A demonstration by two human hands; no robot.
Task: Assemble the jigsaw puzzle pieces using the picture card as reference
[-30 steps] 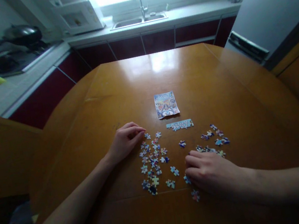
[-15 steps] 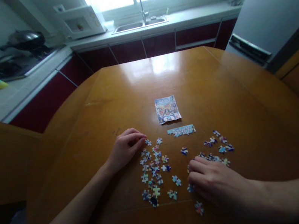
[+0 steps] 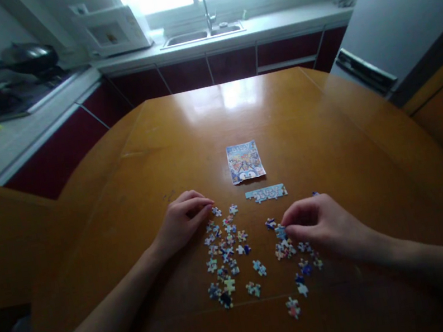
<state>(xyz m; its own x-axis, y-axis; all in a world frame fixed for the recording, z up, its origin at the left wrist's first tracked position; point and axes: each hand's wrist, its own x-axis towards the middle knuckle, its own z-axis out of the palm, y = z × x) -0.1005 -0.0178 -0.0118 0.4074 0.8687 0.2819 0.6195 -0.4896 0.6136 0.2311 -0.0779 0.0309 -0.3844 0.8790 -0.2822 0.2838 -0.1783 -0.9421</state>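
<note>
My right hand [image 3: 320, 223] pinches a light blue jigsaw piece [image 3: 281, 232] between thumb and fingers, low over the right-hand group of pieces. Just beside that piece lies a dark blue and white piece [image 3: 271, 223]. My left hand [image 3: 185, 217] rests on the table, thumb and fingertips together, with nothing visible in them. Its tips are right by a loose piece [image 3: 216, 211] at the top of the left-hand pile [image 3: 226, 247]. Beyond the hands lies a joined strip of puzzle pieces [image 3: 266, 193] with lettering. Behind it is a printed picture sheet [image 3: 245, 162]. My right hand hides some pieces.
Everything lies on a wooden table [image 3: 152, 160]. A few single pieces [image 3: 259, 267] lie between the two groups, and a pinkish one [image 3: 293, 307] is near me. Past the table are a counter with a sink [image 3: 187, 38], a microwave [image 3: 114, 31] and a wok [image 3: 23, 57].
My right hand has lifted from the right-hand group and moved up, now pinching a light blue piece. Several pieces it covered now show. My left hand stays put; the view has shifted slightly.
</note>
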